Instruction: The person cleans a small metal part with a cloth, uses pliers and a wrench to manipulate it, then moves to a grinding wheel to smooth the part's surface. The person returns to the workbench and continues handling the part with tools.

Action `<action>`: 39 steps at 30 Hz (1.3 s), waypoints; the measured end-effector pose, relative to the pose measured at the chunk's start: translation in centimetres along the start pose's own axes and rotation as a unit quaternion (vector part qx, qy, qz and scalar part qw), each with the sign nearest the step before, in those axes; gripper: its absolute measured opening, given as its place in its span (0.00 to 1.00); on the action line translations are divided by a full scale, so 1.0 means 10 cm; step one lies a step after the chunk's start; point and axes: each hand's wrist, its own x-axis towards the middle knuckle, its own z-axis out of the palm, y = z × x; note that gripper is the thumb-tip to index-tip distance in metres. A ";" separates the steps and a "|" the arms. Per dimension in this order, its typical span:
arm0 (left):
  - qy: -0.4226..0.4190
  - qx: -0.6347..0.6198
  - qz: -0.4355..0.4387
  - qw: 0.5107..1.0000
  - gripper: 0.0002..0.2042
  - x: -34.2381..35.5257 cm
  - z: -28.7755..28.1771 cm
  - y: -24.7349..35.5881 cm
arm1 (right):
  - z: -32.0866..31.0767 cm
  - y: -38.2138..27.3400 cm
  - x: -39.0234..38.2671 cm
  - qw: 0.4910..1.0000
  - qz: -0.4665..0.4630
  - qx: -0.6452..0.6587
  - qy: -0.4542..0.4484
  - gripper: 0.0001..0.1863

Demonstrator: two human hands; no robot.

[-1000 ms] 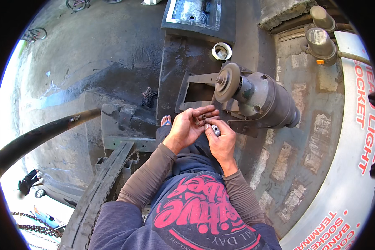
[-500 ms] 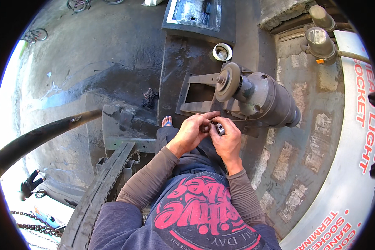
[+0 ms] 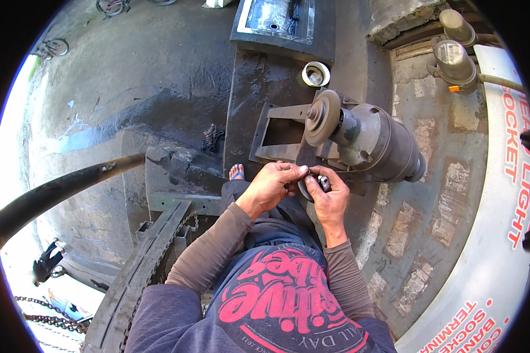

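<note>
In front of my lap, both hands are close together, fingers bent. My right hand point(image 3: 331, 206) is closed on a small shiny metal part point(image 3: 324, 183), which shows between thumb and fingers. A dark rounded piece point(image 3: 304, 189) sits between the two hands, against the right thumb; its kind is unclear. My left hand point(image 3: 270, 187) is closed, its thumb and forefinger pinched at the upper end of that dark piece. Whatever else the left fingers hold is hidden. Just beyond the hands stands a bench grinder motor point(image 3: 383, 141) with a round wheel point(image 3: 323, 117).
A metal frame point(image 3: 285, 112) carries the grinder. Behind it are a white bucket point(image 3: 307, 75) and a dark-edged metal basin point(image 3: 277, 29). At left a thick pipe point(image 3: 70, 185) and a chained beam point(image 3: 141, 270) reach inward. A signboard point(image 3: 489, 176) lines the right; a person point(image 3: 46, 262) is far left.
My hands have drawn slightly apart, the right one moving a little right with the metal part. The dark rounded piece now shows between them.
</note>
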 end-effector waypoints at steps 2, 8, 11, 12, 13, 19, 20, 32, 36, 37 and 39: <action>0.009 -0.021 -0.005 1.000 0.11 0.03 0.04 0.01 | 0.00 0.03 0.04 1.000 -0.004 0.007 0.007 0.09; 0.010 -0.137 0.017 0.990 0.08 0.20 0.05 -0.07 | 0.06 0.14 0.28 0.997 0.027 0.052 0.056 0.09; 0.024 -0.156 0.039 0.987 0.07 0.30 0.09 -0.06 | 0.12 0.11 0.39 0.996 0.018 0.063 0.065 0.10; 0.026 -0.160 0.043 0.986 0.07 0.32 0.09 -0.05 | 0.15 0.08 0.39 0.993 0.037 0.089 0.073 0.09; 0.028 -0.164 0.047 0.985 0.07 0.34 0.10 -0.04 | 0.16 0.08 0.41 0.993 0.032 0.083 0.075 0.09; 0.054 -0.162 0.053 0.984 0.07 0.38 0.16 -0.02 | 0.18 0.16 0.49 0.993 0.006 0.073 0.089 0.08; 0.059 -0.169 0.051 0.983 0.07 0.39 0.17 -0.02 | 0.17 0.13 0.50 0.994 0.007 0.071 0.088 0.07; 0.069 -0.174 0.057 0.981 0.06 0.39 0.20 0.00 | 0.19 0.12 0.48 0.989 0.041 0.094 0.103 0.07; 0.054 -0.145 0.069 0.986 0.07 0.32 0.16 0.00 | 0.21 0.04 0.43 0.993 0.035 0.051 0.097 0.07; 0.046 -0.133 0.073 0.987 0.08 0.29 0.12 0.01 | 0.20 0.03 0.41 0.995 0.009 0.022 0.092 0.07; 0.048 -0.060 0.075 0.994 0.09 0.27 0.08 0.01 | 0.17 0.01 0.35 0.995 -0.042 -0.037 0.082 0.07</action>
